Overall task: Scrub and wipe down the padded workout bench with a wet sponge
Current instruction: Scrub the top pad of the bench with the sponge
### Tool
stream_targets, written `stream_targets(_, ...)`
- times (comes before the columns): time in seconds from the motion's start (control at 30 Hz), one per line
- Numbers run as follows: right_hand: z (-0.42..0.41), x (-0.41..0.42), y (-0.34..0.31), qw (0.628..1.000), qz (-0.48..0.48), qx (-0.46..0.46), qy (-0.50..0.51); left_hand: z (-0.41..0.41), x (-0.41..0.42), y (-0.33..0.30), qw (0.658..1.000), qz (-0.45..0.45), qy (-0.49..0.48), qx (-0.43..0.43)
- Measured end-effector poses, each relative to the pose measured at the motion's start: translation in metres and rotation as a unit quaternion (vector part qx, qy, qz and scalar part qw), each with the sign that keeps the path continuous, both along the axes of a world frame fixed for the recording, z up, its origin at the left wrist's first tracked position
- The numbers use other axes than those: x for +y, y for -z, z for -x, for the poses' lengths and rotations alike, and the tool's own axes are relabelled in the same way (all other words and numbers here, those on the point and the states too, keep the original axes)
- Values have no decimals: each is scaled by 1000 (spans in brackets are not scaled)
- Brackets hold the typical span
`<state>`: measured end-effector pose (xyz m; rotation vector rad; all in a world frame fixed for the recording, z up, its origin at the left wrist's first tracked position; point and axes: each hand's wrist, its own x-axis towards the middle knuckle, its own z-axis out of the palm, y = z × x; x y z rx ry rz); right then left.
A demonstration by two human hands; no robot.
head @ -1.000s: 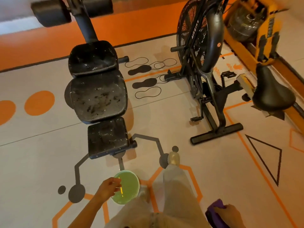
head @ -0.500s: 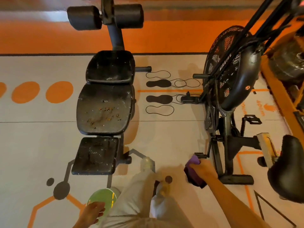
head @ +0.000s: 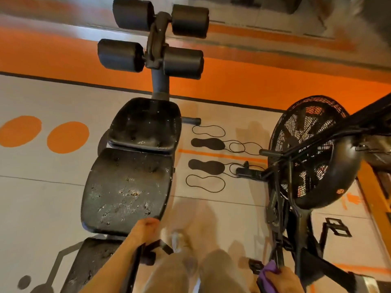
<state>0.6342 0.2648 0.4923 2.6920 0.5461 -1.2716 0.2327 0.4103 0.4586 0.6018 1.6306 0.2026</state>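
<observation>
The black padded workout bench point(head: 127, 187) stretches away from me, left of centre. Its three pads are speckled with crumbs and pale marks, and foam rollers point(head: 152, 41) sit at its far end. My left hand point(head: 148, 226) is at the near right corner of the middle pad with its fingers curled. Whether it grips the pad edge is unclear. My right hand point(head: 282, 280) is at the bottom right, closed around a purple sponge point(head: 268, 272), well away from the bench.
A black air bike point(head: 313, 157) with a large fan wheel stands close on the right, its pedal point(head: 336, 227) sticking out. My legs in light trousers point(head: 190, 267) are between bench and bike. Footprint markings point(head: 207, 166) are on the grey floor.
I have stepped closer to the bench. My left hand left the green bowl, now out of view, and rose to the middle pad. My right hand with the sponge dropped toward the bottom right.
</observation>
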Motion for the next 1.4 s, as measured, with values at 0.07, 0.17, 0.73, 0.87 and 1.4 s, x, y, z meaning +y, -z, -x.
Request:
stream_targets(0.07,-19,15,30,1000,14,26,0,-9,38,-16,999,-19,3,-27)
stream_targets(0.17,-3,76,7,999,10,7,-39,-21,80,-23,997,-53,17,-47)
stream_targets(0.73,89,464,44,940,-70,91,-320,-47,295,4,996,-66,-1,53)
stream_targets(0.87,114,543,45,932,-116,99,-329,-48,338,17,994,-78,-4,74)
stream_targets(1.4,221,715,138,906,-289,216,-221,-31,480,113,937,-266,69,216)
